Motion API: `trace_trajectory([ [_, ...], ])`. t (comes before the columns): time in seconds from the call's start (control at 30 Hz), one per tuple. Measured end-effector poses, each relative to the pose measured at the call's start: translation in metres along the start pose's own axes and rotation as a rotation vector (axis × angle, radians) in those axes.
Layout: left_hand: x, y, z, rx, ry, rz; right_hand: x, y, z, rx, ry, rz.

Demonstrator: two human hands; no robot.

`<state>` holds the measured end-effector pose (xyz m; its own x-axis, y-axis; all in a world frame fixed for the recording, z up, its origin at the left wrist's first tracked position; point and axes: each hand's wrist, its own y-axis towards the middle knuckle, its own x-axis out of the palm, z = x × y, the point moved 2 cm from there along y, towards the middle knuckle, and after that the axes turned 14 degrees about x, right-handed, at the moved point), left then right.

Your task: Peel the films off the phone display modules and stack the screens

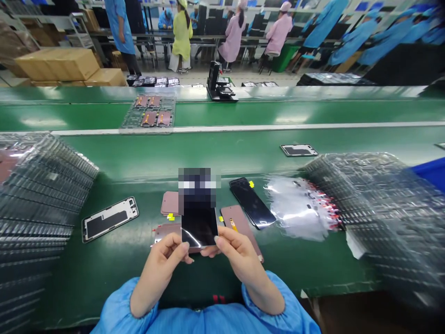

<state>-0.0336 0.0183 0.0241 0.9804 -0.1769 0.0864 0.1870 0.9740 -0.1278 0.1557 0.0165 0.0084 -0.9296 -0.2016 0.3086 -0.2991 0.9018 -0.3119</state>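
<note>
Head, screen (199, 226) btwn L hand (163, 260), R hand (239, 253)

One bare left hand (165, 257) and one bare right hand (239, 253) make two, with one black screen panel (200, 227) between them. Two white-and-black phone frames (110, 219) are in full view. One clear tray (130, 118) carries four pinkish-brown panels (151, 117); at least three more are on the bench, overlaps hiding the exact number. There are two tall tray stacks (399, 218), three yellow tabs (251, 184), one green bin (285, 58), one worker in yellow (181, 30) and two workers in pink (280, 27). Several workers in blue (120, 28) are too blurred to count.
</note>
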Motion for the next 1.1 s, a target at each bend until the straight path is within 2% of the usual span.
trace_trajectory([
  [0.13, 0.003, -0.002, 0.005, 0.063, 0.149, 0.029, 0.0, 0.002, 0.005, -0.046, 0.035, 0.041],
  [0.43, 0.005, -0.005, 0.003, 0.104, 0.19, 0.048, 0.002, 0.0, 0.007, -0.063, 0.077, 0.071],
  [0.57, 0.004, -0.005, 0.001, 0.072, 0.075, 0.009, 0.002, 0.0, 0.005, -0.031, 0.097, 0.001],
  [0.67, 0.004, -0.001, 0.0, 0.0, -0.1, -0.054, 0.0, -0.001, 0.001, -0.04, 0.073, 0.015],
  [0.77, 0.005, 0.005, 0.005, 0.046, -0.22, -0.072, -0.001, -0.003, -0.002, -0.033, 0.029, 0.032],
  [0.9, 0.007, 0.015, 0.011, 0.088, -0.181, -0.027, 0.004, -0.008, -0.003, 0.019, 0.026, -0.015],
  [1.1, 0.013, 0.017, 0.018, 0.121, -0.098, 0.136, 0.012, -0.018, 0.0, 0.039, 0.063, -0.071],
])
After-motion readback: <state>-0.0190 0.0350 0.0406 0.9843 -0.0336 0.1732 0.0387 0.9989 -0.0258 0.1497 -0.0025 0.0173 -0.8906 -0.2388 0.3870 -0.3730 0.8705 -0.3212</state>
